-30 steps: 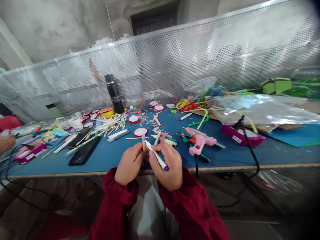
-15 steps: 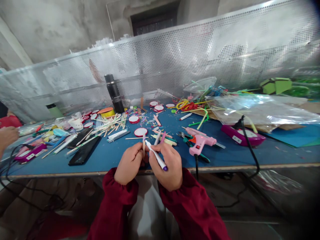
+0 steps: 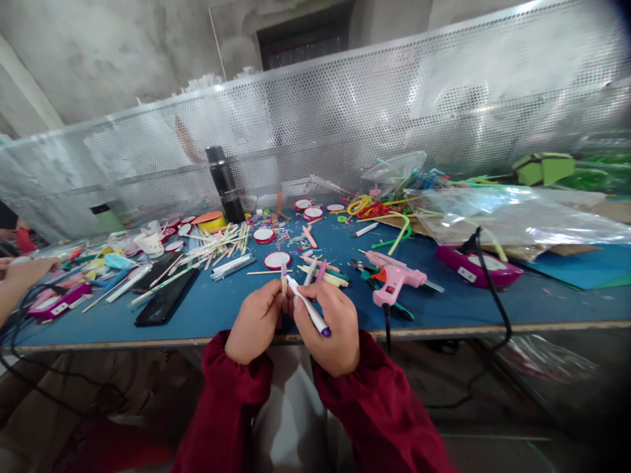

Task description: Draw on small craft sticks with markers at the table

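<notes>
Desk top [image 3: 458,309] blue, smooth, mostly matt; front edge a raw, brownish strip, wood-like. Along the back edge, a perforated metal screen [image 3: 335,125], silvery, with blurred bright glints. Wall [image 3: 123,52] beyond: rough, blotchy, cement-like. Marker [image 3: 311,310] of smooth white plastic; craft stick [image 3: 284,281] pale, apparently wood. Sleeves [image 3: 389,407] soft matt cloth, gathered at cuffs. Near the front edge: glue gun [image 3: 401,277], smooth pink plastic; phone [image 3: 166,299], glossy black. Toward the back right corner, a clear plastic bag [image 3: 522,213], crinkled, very shiny.
</notes>
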The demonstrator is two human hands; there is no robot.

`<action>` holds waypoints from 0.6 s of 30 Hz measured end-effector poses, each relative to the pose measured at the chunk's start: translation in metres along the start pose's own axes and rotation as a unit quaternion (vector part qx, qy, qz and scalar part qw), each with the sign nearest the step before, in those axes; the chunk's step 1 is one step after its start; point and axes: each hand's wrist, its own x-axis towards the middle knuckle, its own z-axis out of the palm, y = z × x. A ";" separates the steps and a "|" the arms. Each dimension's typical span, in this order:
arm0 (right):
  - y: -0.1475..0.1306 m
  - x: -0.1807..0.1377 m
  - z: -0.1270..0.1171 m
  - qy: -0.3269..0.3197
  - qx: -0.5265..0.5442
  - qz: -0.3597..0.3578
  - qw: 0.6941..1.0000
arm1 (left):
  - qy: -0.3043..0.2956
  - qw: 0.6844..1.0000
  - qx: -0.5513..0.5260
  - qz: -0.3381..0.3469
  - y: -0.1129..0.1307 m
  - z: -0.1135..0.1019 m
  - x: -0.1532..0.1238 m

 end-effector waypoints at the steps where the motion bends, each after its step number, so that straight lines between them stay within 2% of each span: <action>1: 0.000 0.000 0.000 0.000 0.001 0.000 1.000 | 0.000 1.000 -0.002 -0.004 -0.001 0.000 0.000; 7: 0.000 -0.001 0.001 0.008 0.010 -0.004 1.000 | -0.001 1.000 -0.014 0.013 -0.002 0.000 0.002; 18: 0.001 -0.001 0.001 0.008 0.013 -0.006 1.000 | 0.007 0.999 -0.040 0.002 -0.004 0.002 0.003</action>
